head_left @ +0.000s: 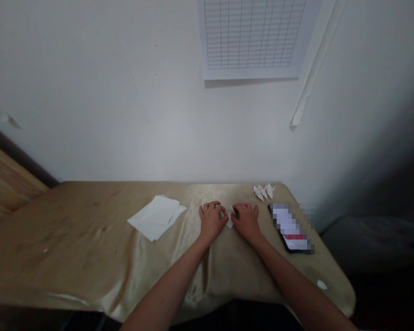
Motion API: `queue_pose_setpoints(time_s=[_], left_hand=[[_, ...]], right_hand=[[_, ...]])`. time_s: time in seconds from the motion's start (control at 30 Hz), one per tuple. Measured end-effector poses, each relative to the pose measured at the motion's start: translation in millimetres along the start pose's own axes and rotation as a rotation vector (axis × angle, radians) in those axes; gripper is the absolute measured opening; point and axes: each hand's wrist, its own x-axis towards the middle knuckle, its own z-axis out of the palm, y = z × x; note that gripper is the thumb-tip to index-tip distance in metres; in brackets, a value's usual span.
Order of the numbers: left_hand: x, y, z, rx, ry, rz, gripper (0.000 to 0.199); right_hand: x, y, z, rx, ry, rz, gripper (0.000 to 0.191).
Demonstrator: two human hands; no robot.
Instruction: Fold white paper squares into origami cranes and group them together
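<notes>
A small piece of white paper (229, 223) lies on the table between my two hands. My left hand (213, 219) has thumb and index finger closed on its left side, the other fingers bent above the cloth. On the right side, my right hand (246, 219) pinches the same paper with thumb and index finger. Parts of the paper are hidden behind my fingertips. Left of my hands rests a stack of white paper sheets (155, 218). Several small folded paper pieces (264, 191) stand near the back edge, beyond my right hand.
A phone (291, 230) with a lit, blurred screen lies to the right. A small white object (321, 285) is near the right front corner. The table (89, 239) has a wrinkled gold cover and meets a wall bearing a grid sheet (251, 37).
</notes>
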Motion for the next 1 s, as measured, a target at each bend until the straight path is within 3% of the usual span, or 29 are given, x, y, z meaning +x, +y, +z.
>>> queue_pose_setpoints(time_s=[0.17, 0.47, 1.0], left_hand=[[-0.1, 1.9, 0.9, -0.005, 0.01, 0.006, 0.013], [-1.3, -3.4, 4.2, 0.028, 0.013, 0.044, 0.016], [-0.9, -0.8, 3.3, 0.042, 0.004, 0.028, 0.018]], right_hand=[[0.3, -0.7, -0.5, -0.024, -0.008, 0.006, 0.024], [1.1, 6.5, -1.7, -0.037, -0.008, -0.019, 0.014], [0.3, 1.3, -1.5, -0.085, -0.018, 0.01, 0.016]])
